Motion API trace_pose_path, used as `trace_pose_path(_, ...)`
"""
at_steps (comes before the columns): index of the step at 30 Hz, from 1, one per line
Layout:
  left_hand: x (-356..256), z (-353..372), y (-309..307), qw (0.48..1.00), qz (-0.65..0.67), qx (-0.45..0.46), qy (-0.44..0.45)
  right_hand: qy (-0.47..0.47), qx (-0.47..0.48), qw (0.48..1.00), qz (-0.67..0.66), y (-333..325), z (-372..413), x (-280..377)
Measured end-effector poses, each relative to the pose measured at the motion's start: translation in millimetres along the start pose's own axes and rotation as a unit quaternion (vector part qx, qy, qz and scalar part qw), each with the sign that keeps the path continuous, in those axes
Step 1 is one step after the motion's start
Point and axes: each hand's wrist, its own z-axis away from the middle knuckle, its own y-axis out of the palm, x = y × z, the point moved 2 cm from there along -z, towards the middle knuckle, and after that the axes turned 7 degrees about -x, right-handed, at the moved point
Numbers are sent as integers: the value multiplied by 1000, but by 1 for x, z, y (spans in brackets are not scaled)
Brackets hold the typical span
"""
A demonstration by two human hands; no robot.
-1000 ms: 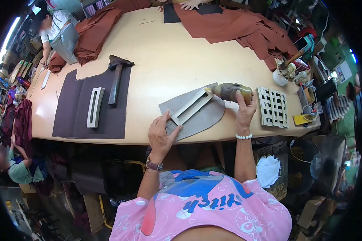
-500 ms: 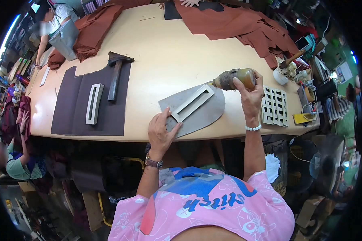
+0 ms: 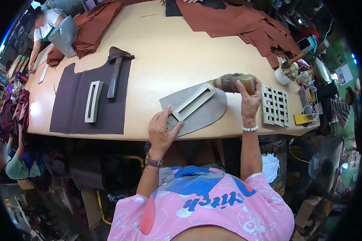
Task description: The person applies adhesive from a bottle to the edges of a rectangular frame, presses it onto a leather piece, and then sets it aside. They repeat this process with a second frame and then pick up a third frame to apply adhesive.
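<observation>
A grey rounded panel (image 3: pixel 215 110) lies flat on the table, with a pale slotted frame (image 3: pixel 194 103) slanting across it. My left hand (image 3: pixel 161 127) holds the frame's lower left end, thumb on one side and fingers on the other, touching the panel. In my right hand (image 3: pixel 250 100) is a squeeze bottle (image 3: pixel 237 83) of amber liquid, its neck wrapped in dark, crusted material. The bottle lies nearly sideways, its yellowish tip right at the frame's upper right end.
To the left, a dark panel (image 3: pixel 68 114) bears a second slotted frame (image 3: pixel 93 102) and a hammer (image 3: pixel 115 76). A lattice block (image 3: pixel 275 106) and a white tub with a brush (image 3: pixel 282 75) are at right. Rust-brown sheets (image 3: pixel 229 22) cover the back; a person (image 3: pixel 48 26) works far left.
My right hand and the bottle have shifted slightly down and left, and the bottle lies more level. My left hand keeps its place at the frame's end.
</observation>
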Motion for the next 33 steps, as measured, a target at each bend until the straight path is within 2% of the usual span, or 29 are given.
trace_pose_path(19, 0, 0, 0, 1000, -9, 13, -2, 4, -47, 999, 6, -9, 2, -24)
trace_pose_path(33, 2, 1, 1, 1000, -3, 8, -14, 55, 2, 998, 12, 9, 56, -14)
